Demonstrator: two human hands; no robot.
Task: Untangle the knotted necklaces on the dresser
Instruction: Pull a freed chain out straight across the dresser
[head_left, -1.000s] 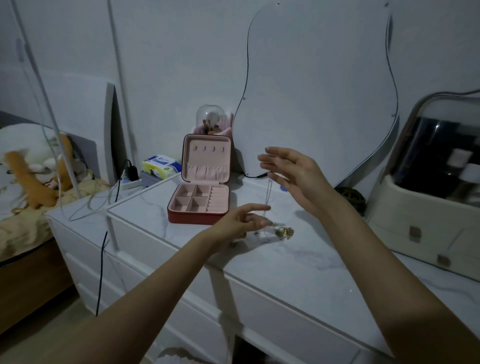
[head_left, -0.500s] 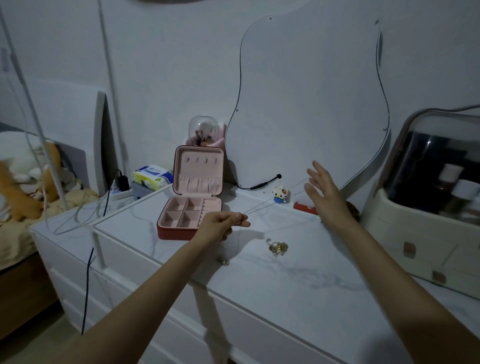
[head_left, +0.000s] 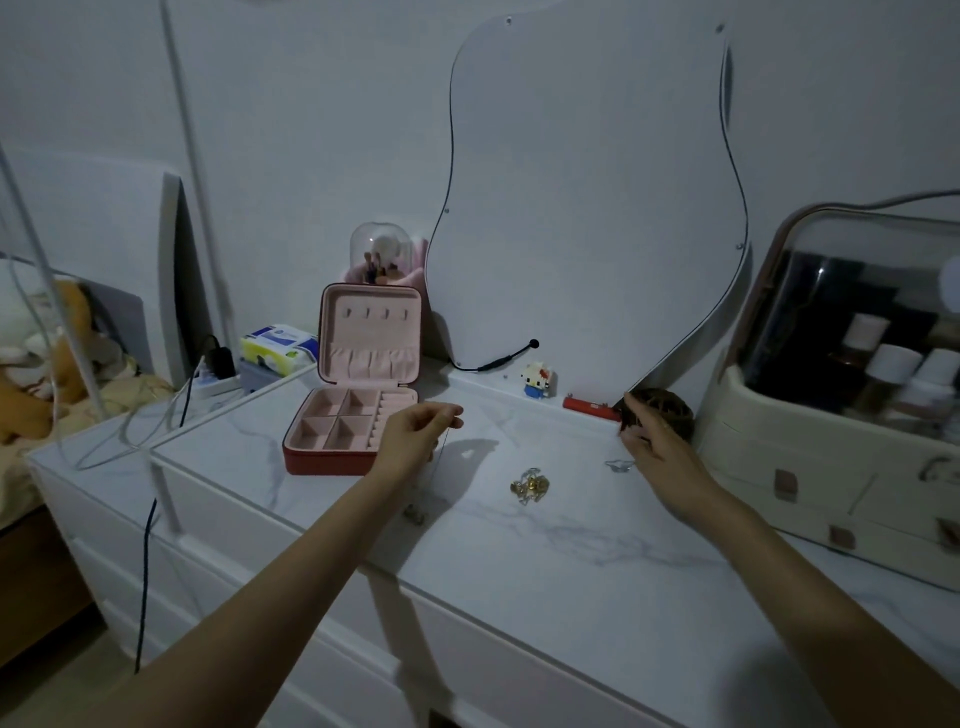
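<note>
The open jewelry box (head_left: 353, 426) stands ready at the left. Just beside it, the left hand (head_left: 415, 436) pinches a thin chain (head_left: 440, 457), lifted so its length hangs free. A gold tangle (head_left: 530, 486) lies on the dresser top (head_left: 571, 545). The right hand (head_left: 652, 441) rests with curled fingers beside a small silver piece (head_left: 618, 465); whether it grips it I cannot tell.

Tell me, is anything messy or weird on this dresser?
Yes. A gold necklace lies bunched in a tangled clump on the dresser, not laid out. A thin chain dangles from the left hand, beside the open jewelry box.
</note>
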